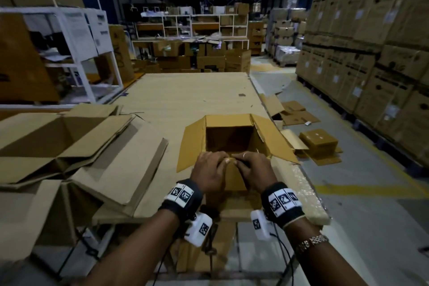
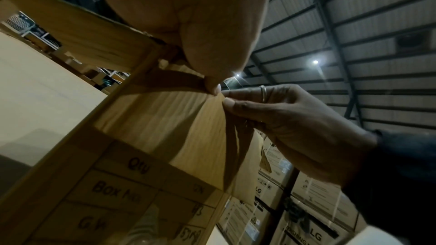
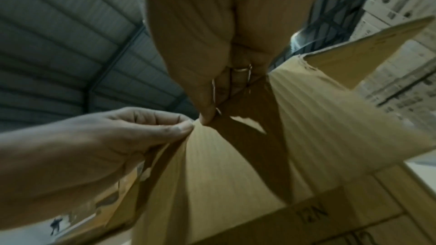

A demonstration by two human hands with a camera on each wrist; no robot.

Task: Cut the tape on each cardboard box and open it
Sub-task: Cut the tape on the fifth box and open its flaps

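An open cardboard box [image 1: 228,139] stands on the table near its front right edge, with its left, right and far flaps spread outward. Both hands meet at the top edge of the near flap [image 1: 234,182]. My left hand [image 1: 223,161] pinches that edge between thumb and fingertips [image 2: 215,88]. My right hand [image 1: 238,161] pinches it right beside the left, and a ring shows on one finger. In the right wrist view a thin metal piece [image 3: 214,90] shows among the right fingers; I cannot tell what it is. Printed labels mark the box wall [image 2: 113,191].
Flattened cartons [image 1: 69,146] are piled on the table's left side. Cardboard sheeting covers the tabletop [image 1: 185,93]. White shelving [image 1: 76,53] stands at the far left. Flat cardboard pieces [image 1: 318,144] lie on the floor at right, beside tall stacks of cartons [image 1: 371,53].
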